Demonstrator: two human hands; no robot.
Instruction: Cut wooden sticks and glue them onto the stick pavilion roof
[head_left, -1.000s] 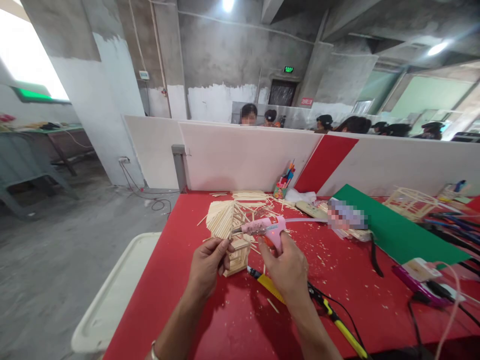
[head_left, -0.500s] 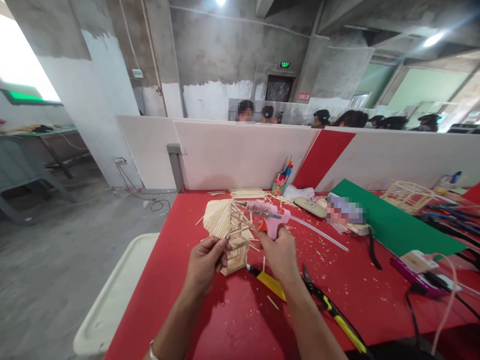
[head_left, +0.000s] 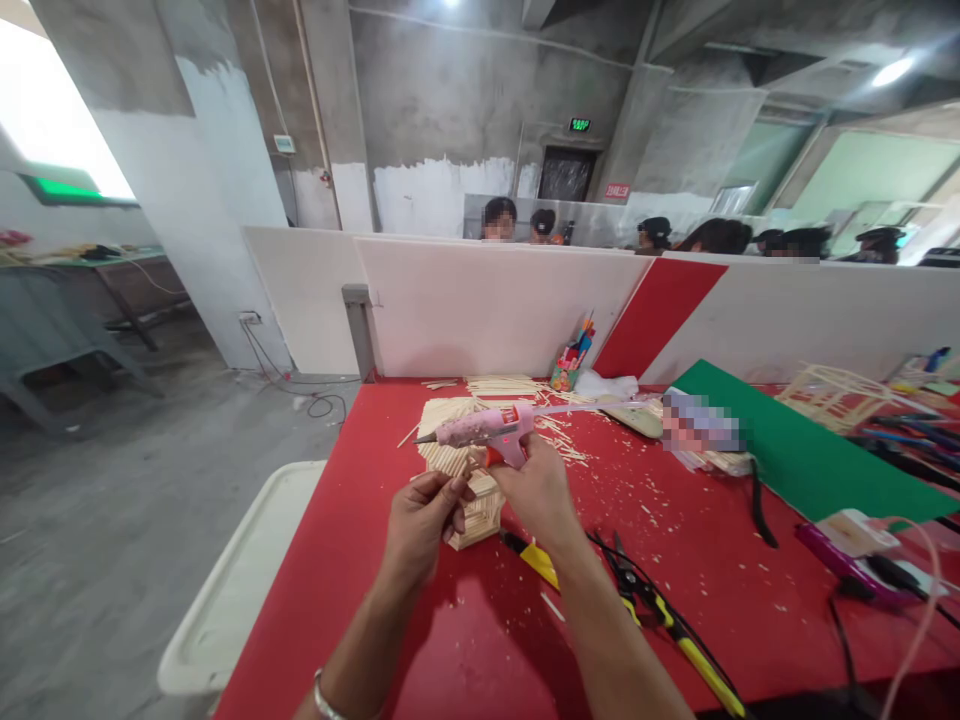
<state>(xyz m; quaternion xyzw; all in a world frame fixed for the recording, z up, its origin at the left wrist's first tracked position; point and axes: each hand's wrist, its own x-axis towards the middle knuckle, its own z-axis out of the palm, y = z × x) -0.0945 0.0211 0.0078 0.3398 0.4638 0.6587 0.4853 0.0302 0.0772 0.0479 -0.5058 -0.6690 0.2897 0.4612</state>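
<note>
My right hand (head_left: 538, 492) is wrapped round the handle of a pink glue gun (head_left: 480, 430), whose nozzle points left over the stick model. A clear glue stick runs out of its back end. Just left of it, my left hand (head_left: 427, 512) pinches something at the model's near side; what lies between the fingertips is too small to make out. The wooden stick model (head_left: 478, 518) stands on the red table (head_left: 480, 620), with a fan-like stick roof partly hidden behind the gun and both hands.
Right of my forearm lie a yellow-handled cutter (head_left: 538, 562) and yellow-black pliers (head_left: 679, 632). Behind are loose sticks (head_left: 506, 385), a pen cup (head_left: 564, 374) and a green board (head_left: 795, 445). A power strip (head_left: 851, 565) with cables lies at the right.
The glue gun has swung left and tipped, so its nozzle now sits over the model's roof further left. The view has shifted slightly. My left hand keeps its pinch.
</note>
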